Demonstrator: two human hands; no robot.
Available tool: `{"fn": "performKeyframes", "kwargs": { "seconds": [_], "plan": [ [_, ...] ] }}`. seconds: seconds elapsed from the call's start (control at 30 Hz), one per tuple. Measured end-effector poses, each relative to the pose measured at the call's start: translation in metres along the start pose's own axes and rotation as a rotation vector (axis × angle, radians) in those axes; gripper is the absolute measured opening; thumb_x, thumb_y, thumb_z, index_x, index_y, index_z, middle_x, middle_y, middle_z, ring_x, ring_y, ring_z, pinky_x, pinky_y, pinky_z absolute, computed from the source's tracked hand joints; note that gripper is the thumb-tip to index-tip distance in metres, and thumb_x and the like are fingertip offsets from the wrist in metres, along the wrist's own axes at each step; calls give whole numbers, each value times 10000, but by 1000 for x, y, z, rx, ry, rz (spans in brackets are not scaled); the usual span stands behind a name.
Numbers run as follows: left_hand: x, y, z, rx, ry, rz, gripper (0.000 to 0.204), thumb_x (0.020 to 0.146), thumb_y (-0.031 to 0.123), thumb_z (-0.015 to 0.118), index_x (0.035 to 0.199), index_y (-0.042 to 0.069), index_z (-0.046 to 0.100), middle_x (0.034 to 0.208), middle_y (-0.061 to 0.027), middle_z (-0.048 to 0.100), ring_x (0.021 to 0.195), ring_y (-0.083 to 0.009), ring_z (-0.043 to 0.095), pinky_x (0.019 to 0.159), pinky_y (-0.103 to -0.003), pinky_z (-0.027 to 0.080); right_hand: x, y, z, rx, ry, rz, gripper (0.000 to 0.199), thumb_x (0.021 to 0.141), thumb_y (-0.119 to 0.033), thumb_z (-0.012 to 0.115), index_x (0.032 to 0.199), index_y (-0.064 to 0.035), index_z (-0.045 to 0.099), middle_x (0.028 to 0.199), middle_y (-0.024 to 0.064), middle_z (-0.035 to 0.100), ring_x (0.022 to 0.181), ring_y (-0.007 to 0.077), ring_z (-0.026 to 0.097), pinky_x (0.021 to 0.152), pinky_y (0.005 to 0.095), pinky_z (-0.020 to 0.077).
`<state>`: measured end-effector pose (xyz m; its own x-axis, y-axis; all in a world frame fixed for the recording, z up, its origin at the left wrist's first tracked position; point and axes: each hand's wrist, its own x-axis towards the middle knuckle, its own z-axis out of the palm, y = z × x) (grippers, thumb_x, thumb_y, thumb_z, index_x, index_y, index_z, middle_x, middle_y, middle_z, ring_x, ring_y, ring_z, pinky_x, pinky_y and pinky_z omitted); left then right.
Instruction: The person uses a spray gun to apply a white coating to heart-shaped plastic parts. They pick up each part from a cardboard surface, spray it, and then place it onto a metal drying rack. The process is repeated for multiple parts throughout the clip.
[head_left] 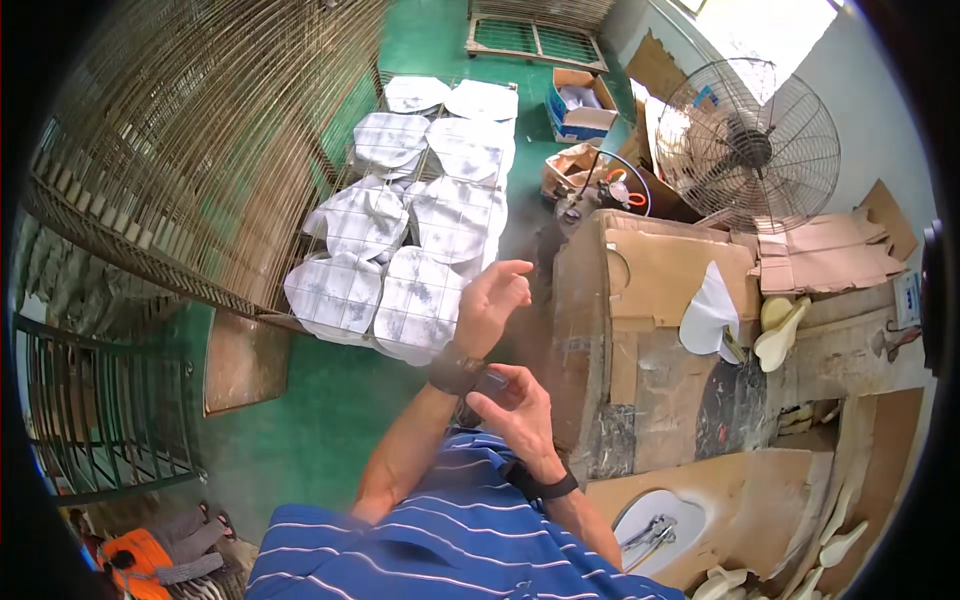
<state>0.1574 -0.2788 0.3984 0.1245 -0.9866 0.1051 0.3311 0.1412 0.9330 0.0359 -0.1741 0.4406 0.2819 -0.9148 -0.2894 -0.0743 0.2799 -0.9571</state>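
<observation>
My left hand (492, 306) is held in front of me, empty, its fingers loosely bent and a little apart. A black wristband (457, 369) wraps that wrist. My right hand (518, 412) pinches a small dark device (491, 383) at the underside of the left wristband, thumb and fingers around it. Whether the device is fixed to the band I cannot tell. Another black wristband (541, 484) sits on my right wrist. Just beyond my left hand, white rounded sheets (418, 300) with grey smudges lie in overlapping stacks on a low wire rack.
A cardboard-covered bench (655, 385) at right carries a white curved piece (711, 312) and cream saddle-shaped parts (779, 335). Behind stands a large caged fan (750, 145). Tall wire racks (200, 130) rise at left. A person in orange (140, 565) is at lower left.
</observation>
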Motion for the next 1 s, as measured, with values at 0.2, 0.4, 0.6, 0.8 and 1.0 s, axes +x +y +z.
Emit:
{"fn": "performKeyframes", "kwargs": {
  "seconds": [0.2,0.4,0.6,0.8,1.0],
  "plan": [
    [-14,-24,14,-484,65,-295,303,968,227,536,1177,9,560,796,-32,586,779,-170,620,761,-372,553,-16,30,-19,26,-8,-46,568,812,-214,776,1247,41,515,945,84,656,781,94,606,701,249,514],
    [-66,-66,46,-689,-11,-566,248,974,220,525,1148,54,583,804,-15,595,819,-173,598,834,-388,511,-84,54,-69,-89,15,7,588,827,-211,755,1302,19,496,986,159,673,819,172,662,723,300,542],
    [-130,-101,94,-947,-245,-849,253,997,144,457,1167,16,592,870,-83,652,875,-233,625,901,-415,496,-210,135,-136,-148,542,104,342,829,-168,717,1099,24,633,918,172,703,811,254,695,731,351,552],
    [-207,-105,94,-696,-152,-906,243,987,171,489,1156,42,608,840,-40,622,834,-199,601,865,-392,499,-369,240,-212,-615,1183,390,391,840,-234,665,1143,5,601,1032,227,639,956,385,614,841,432,493],
    [-264,-110,76,-572,-81,-981,184,982,154,487,1072,55,613,786,-31,642,783,-184,628,836,-404,519,-417,326,-279,-664,1392,401,572,797,-257,708,1269,-3,507,1173,256,561,1087,402,541,914,456,451]
  ]
}}
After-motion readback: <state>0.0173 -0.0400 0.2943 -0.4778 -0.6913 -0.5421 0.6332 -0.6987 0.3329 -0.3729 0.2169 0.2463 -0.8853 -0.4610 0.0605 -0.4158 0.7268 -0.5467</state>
